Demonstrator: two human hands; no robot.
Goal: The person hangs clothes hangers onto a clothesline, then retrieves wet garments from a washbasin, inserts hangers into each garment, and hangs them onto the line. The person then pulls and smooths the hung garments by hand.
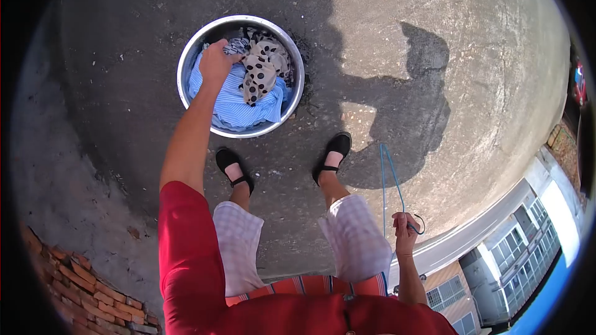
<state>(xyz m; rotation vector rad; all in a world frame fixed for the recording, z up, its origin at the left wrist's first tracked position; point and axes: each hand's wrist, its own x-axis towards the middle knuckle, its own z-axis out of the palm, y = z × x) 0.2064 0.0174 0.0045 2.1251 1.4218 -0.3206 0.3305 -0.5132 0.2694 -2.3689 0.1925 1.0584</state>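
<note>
A round metal basin (295, 104) on the ground holds several pieces of clothing. Inside it are a blue-and-white striped garment (234, 100), a cream cloth with black dots (264, 65) and a dark-and-white patterned garment (236, 46). My left hand (216, 65) reaches in from the left side, its fingers closed at the patterned garment; the fingertips are partly hidden. Off to the right, beside my leg, my right hand (405, 231) is wrapped round a thin blue clothes hanger (391, 170). The hanger's hook sticks out past that hand, and nothing hangs on it.
My feet in black shoes (338, 146) stand apart just below the basin on concrete ground (279, 174). A pile of bricks (93, 285) lies at the lower left. Buildings (515, 254) stand at the lower right. My shadow (410, 111) falls on the sunlit concrete.
</note>
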